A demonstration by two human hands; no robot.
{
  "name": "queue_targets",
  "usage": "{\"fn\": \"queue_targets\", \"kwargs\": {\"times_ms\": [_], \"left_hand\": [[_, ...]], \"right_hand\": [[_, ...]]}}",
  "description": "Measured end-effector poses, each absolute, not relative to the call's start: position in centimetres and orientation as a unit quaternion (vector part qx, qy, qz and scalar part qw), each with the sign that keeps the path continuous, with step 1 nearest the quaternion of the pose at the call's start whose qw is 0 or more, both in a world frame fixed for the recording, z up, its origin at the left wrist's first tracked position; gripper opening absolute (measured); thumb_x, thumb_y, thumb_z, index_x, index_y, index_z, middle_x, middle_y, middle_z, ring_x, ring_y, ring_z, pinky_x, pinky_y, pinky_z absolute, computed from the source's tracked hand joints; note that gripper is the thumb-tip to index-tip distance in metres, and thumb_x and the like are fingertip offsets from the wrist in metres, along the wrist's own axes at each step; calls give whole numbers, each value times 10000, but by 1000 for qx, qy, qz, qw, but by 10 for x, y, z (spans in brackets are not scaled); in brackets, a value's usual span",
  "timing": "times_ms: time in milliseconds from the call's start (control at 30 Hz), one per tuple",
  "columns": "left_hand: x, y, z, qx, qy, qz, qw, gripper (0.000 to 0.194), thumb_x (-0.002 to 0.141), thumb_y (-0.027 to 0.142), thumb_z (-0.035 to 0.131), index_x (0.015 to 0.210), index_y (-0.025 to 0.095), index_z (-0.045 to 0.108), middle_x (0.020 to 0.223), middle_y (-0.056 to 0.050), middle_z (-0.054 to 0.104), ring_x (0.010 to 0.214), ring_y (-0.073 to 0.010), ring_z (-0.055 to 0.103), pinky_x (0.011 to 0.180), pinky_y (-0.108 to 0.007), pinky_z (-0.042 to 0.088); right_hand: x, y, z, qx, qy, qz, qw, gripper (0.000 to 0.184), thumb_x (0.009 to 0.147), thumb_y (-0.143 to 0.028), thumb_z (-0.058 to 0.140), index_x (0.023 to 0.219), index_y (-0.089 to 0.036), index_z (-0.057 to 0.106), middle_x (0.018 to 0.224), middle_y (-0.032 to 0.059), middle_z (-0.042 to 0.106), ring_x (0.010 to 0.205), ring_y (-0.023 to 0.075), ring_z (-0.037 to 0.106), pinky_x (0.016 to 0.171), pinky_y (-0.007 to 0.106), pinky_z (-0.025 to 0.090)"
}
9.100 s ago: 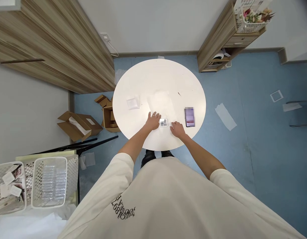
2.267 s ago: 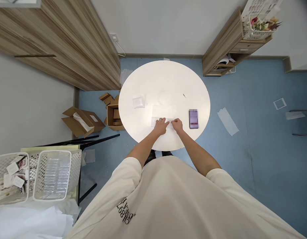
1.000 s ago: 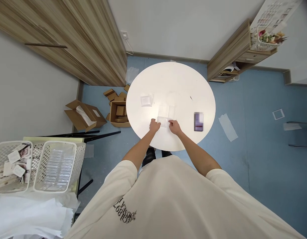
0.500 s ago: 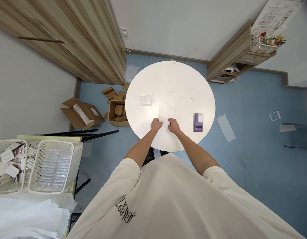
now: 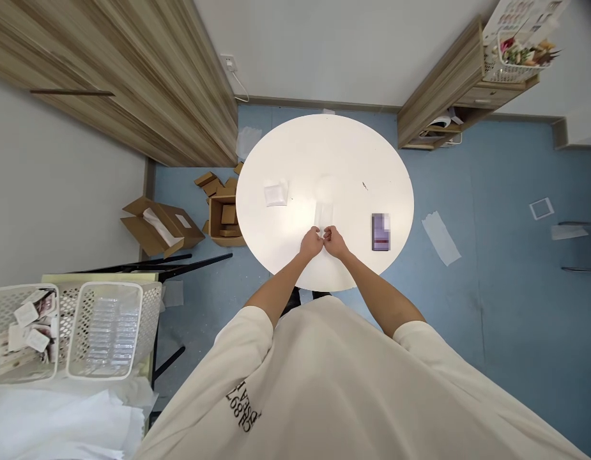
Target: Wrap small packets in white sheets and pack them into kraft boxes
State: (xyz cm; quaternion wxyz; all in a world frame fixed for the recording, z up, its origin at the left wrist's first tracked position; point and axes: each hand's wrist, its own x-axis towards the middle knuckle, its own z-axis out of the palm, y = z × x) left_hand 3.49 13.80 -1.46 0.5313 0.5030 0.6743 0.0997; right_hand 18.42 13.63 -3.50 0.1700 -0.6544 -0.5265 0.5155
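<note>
My left hand [image 5: 312,244] and my right hand [image 5: 335,243] meet at the near middle of the round white table [image 5: 353,147]. Between them, their closed fingers pinch the near end of a thin white wrapping sheet [image 5: 324,212]. The sheet is folded into a narrow strip whose far part lies flat on the tabletop. Whatever is inside the fold is hidden by my fingers. Farther off to the left lies a flat white wrapped packet [image 5: 276,195]. A phone [image 5: 380,232] with a blurred purple screen rests to the right of my right hand.
Open cardboard boxes [image 5: 163,227] stand on the floor to the left. A side table holds white baskets [image 5: 77,332], one with clear plastic cases, and white sheets [image 5: 60,421]. A wooden cabinet [image 5: 439,96] is at the back right. A paper strip [image 5: 441,238] lies on the floor.
Earlier a small clear box of dark bits lay between my hands; now it is out of sight. The sheet has been folded over, its sides brought inward, and my hands have come together.
</note>
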Motion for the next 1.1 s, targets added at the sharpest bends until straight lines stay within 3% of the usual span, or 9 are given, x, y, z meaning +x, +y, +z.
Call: {"fn": "queue_targets", "kwargs": {"times_ms": [133, 267, 400, 500, 700, 867, 1100], "left_hand": [[30, 133, -15, 531, 636, 118, 548, 382, 994, 229, 512, 1375, 231, 542, 1017, -39, 710, 920, -190, 677, 851, -310, 523], [25, 130, -15, 594, 609, 107, 514, 437, 996, 151, 446, 1409, 213, 574, 1184, -92, 684, 1121, -219, 655, 1017, -362, 512], [22, 126, -15, 647, 577, 63, 496, 568, 948, 83, 427, 1491, 217, 530, 1283, -121, 626, 1207, -238, 630, 1040, -389, 518], [19, 122, -12, 675, 562, 50, 475, 628, 910, 52, 425, 1518, 188, 504, 1323, -140, 614, 1232, -257, 617, 1054, -408, 510], [16, 107, -4, 728, 536, 38, 426, 612, 882, 43, 438, 1463, 188, 562, 1416, -138, 589, 1266, -279, 582, 1084, -437, 474], [17, 93, -2, 794, 507, -22, 334, 708, 821, 73, 519, 1522, 163, 490, 1508, -193, 488, 1406, -367, 442, 1138, -540, 361], [1, 87, -3, 846, 439, -27, 301, 800, 798, 50, 492, 1582, 159, 378, 1603, -181, 425, 1523, -329, 329, 1228, -536, 198]], "right_hand": [[190, 136, -33, -642, -509, 543, 185, 482, 745, -161, 529, 1196, -269, 396, 978, -3, 564, 789, 171, 577, 703, 320, 503], [192, 135, -29, -635, -519, 545, 176, 491, 768, -180, 517, 1234, -272, 390, 988, -3, 587, 816, 174, 596, 708, 308, 517], [191, 130, -24, -665, -553, 479, 148, 473, 807, -175, 484, 1277, -228, 467, 1147, 67, 587, 889, 184, 607, 768, 336, 545], [192, 125, -19, -652, -624, 409, 130, 528, 837, -142, 454, 1358, -212, 505, 1296, 121, 551, 1061, 236, 603, 855, 391, 547], [205, 123, -13, -567, -751, 336, 41, 688, 821, -62, 482, 1491, -216, 512, 1552, 135, 460, 1326, 343, 456, 1065, 519, 437], [211, 121, -13, -537, -784, 312, 15, 707, 828, -92, 536, 1527, -179, 470, 1641, 156, 362, 1389, 383, 387, 1128, 564, 346], [208, 121, -17, -519, -799, 303, 4, 698, 854, -125, 570, 1535, -186, 429, 1580, 156, 437, 1362, 374, 414, 1154, 544, 337]]}}
